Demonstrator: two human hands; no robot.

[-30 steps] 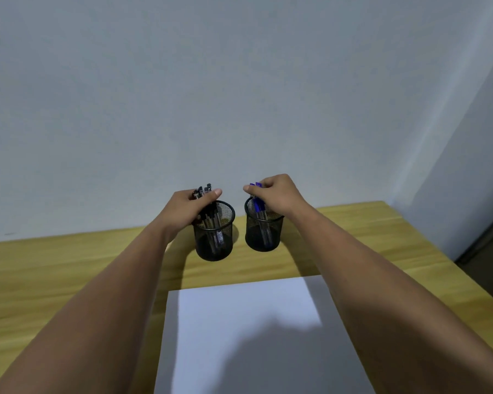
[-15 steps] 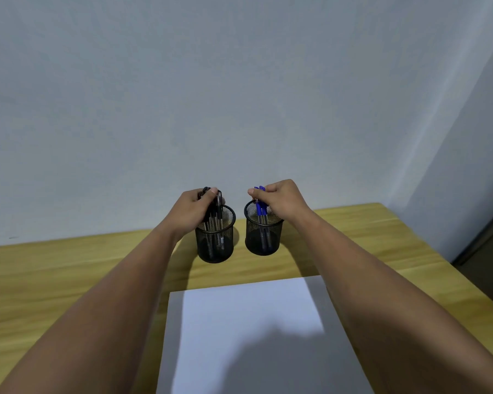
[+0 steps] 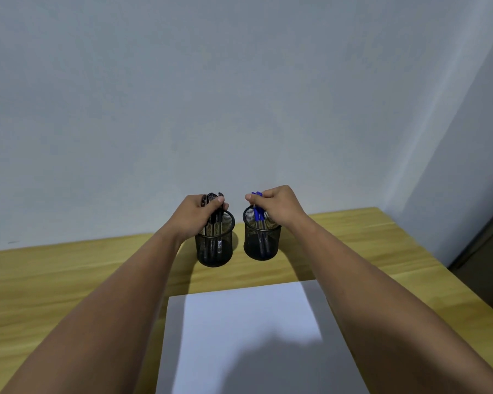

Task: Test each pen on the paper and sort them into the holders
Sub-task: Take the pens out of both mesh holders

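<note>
A plain office or study corner: a wooden desk [image 3: 69,274] against bare pale walls [image 3: 239,95], mesh pen holders [image 3: 262,243] at twelve o'clock, white paper [image 3: 251,322] at six.

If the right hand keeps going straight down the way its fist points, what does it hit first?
Most likely the rim of the right mesh holder. The right hand grips the blue pens just above it, their lower ends already inside. How much gap is left to the rim is unclear.

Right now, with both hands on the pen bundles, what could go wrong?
The left hand grips the black pens low in the left mesh holder; lifting could tip it. The right hand pinches the blue pens by their caps; one might slip back into the right mesh holder.
</note>
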